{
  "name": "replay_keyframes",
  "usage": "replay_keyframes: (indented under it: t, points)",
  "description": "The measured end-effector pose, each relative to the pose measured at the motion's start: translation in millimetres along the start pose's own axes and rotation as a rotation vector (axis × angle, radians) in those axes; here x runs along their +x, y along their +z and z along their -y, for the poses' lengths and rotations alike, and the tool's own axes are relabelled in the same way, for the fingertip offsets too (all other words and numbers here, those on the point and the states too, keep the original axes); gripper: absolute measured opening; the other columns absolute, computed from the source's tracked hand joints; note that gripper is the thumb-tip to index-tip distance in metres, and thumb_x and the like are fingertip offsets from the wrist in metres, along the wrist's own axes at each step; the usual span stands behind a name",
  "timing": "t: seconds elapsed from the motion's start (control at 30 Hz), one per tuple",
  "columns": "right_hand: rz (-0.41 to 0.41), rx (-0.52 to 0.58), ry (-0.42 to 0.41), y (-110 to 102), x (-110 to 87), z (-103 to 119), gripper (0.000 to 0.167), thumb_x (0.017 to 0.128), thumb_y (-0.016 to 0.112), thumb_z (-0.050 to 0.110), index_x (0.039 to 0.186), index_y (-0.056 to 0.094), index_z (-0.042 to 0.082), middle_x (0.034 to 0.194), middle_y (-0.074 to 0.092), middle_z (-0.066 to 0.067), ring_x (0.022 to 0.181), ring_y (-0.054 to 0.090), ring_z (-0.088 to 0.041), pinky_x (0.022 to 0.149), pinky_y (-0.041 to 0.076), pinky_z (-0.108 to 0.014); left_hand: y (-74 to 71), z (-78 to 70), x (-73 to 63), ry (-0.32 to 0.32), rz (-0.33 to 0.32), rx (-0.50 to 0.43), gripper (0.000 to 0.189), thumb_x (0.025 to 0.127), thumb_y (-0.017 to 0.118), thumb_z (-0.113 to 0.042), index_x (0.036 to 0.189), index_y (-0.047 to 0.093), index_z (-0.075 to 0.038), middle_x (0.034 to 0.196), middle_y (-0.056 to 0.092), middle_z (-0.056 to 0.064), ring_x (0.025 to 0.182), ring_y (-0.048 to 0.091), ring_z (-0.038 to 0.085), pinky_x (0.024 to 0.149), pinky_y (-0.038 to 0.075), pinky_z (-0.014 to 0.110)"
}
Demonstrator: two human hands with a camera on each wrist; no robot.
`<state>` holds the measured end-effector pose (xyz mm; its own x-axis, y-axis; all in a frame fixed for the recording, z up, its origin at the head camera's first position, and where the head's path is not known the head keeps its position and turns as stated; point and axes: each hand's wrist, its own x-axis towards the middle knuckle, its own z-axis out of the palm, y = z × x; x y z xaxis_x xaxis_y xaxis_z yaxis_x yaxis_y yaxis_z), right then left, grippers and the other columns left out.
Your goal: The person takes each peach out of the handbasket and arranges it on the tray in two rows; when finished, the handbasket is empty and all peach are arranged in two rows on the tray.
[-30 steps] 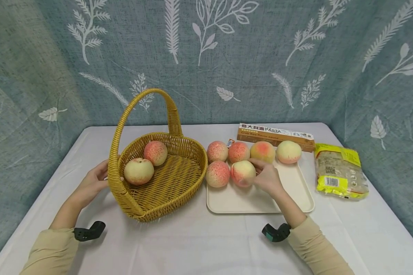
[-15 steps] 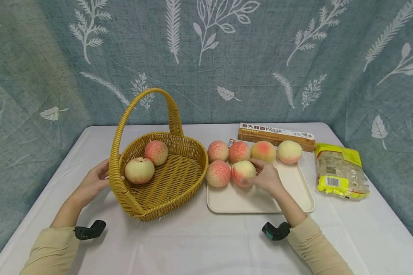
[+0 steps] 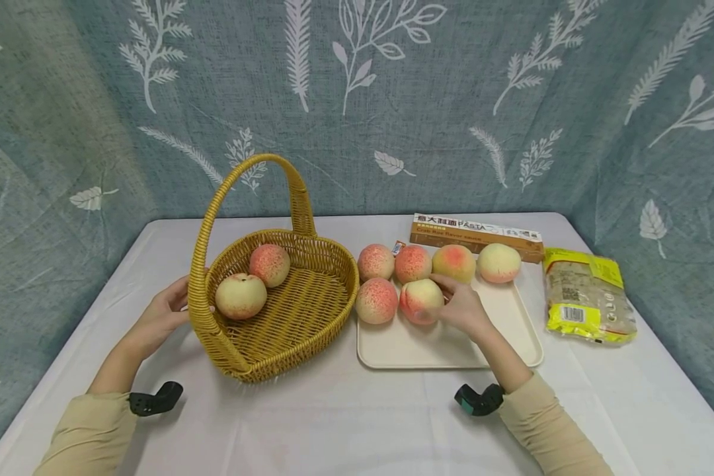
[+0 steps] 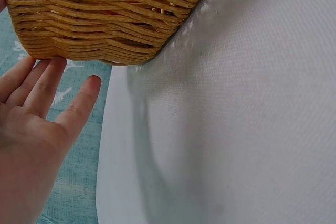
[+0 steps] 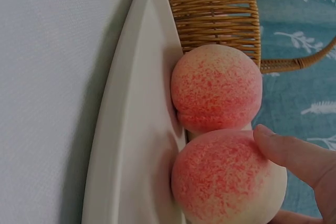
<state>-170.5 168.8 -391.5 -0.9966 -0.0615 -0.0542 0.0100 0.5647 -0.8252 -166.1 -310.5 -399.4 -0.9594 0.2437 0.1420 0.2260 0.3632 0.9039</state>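
A golden wicker basket (image 3: 309,311) with a tall handle stands left of centre, holding a pale peach (image 3: 240,296) and a redder peach (image 3: 270,265). My left hand (image 3: 162,318) touches its left side; in the left wrist view the fingers (image 4: 47,85) are straight, tips at the woven wall. My right hand (image 3: 465,308) grips a pale-and-red peach (image 3: 418,301) at the front of the cream tray (image 3: 440,350), thumb on its near side. Beside it sits a speckled peach (image 5: 216,88). Several more peaches line the tray's back, among them a yellow-orange one (image 3: 454,262).
Behind the tray lies a long pasta box (image 3: 476,236), with a small wrapped item (image 3: 398,247) near its left end. To the right is a yellow-and-clear plastic packet (image 3: 589,295). A patterned curtain (image 3: 357,132) hangs along the table's back and sides.
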Motion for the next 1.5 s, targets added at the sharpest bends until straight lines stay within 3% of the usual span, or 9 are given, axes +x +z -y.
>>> replay_keyframes:
  t: [0.3, 0.57, 0.87, 1.17, 1.5]
  points:
    - [-0.041, 0.034, -0.008, 3.7, 1.6, -1.7, 0.070, 0.070, 0.081, 0.004, 0.134, 0.054, -0.007, 0.133, 0.054, -0.026, 0.123, 0.051, -0.041, 0.104, 0.042, -0.049, -0.8, 0.5, 0.3, -0.002, 0.002, -0.001, 0.068, 0.090, 0.062, -0.001, 0.146, 0.025, 0.012, 0.121, 0.043, -0.027, 0.108, 0.043, -0.016, 0.085, 0.040, 0.007]
    - [-0.047, 0.087, 0.001, 6.7, 3.1, -1.2, 0.073, 0.070, 0.081, 0.004, 0.136, 0.052, -0.006, 0.136, 0.052, -0.024, 0.125, 0.050, -0.039, 0.104, 0.042, -0.046, -0.9, 0.7, 0.4, -0.008, 0.003, 0.008, 0.071, 0.091, 0.062, -0.002, 0.147, 0.022, 0.012, 0.128, 0.042, -0.022, 0.109, 0.042, -0.016, 0.085, 0.040, 0.007]
    - [-0.017, 0.027, -0.016, 2.4, 0.9, -2.1, 0.075, 0.072, 0.081, 0.011, 0.138, 0.049, -0.005, 0.137, 0.050, -0.026, 0.125, 0.048, -0.042, 0.105, 0.040, -0.049, -0.8, 0.5, 1.0, -0.005, 0.003, 0.012, 0.071, 0.090, 0.062, -0.001, 0.147, 0.022, 0.013, 0.124, 0.043, -0.025, 0.108, 0.043, -0.016, 0.085, 0.040, 0.007]
    - [-0.030, -0.038, 0.000, 0.1, 1.3, -4.0, 0.079, 0.072, 0.084, 0.017, 0.139, 0.048, -0.004, 0.138, 0.050, -0.026, 0.125, 0.048, -0.042, 0.105, 0.040, -0.051, -1.4, -0.4, 1.6, -0.044, 0.007, 0.039, 0.074, 0.092, 0.062, -0.005, 0.150, 0.019, 0.009, 0.141, 0.042, -0.001, 0.109, 0.039, -0.016, 0.085, 0.040, 0.007]
    - [-0.021, -0.032, 0.037, 1.7, 1.4, -5.3, 0.080, 0.072, 0.084, 0.012, 0.140, 0.046, -0.005, 0.138, 0.049, -0.028, 0.127, 0.046, -0.042, 0.105, 0.039, -0.051, -1.2, 0.3, 1.3, -0.036, 0.004, 0.026, 0.072, 0.091, 0.062, -0.003, 0.149, 0.021, 0.010, 0.130, 0.043, -0.018, 0.109, 0.041, -0.016, 0.084, 0.040, 0.007]
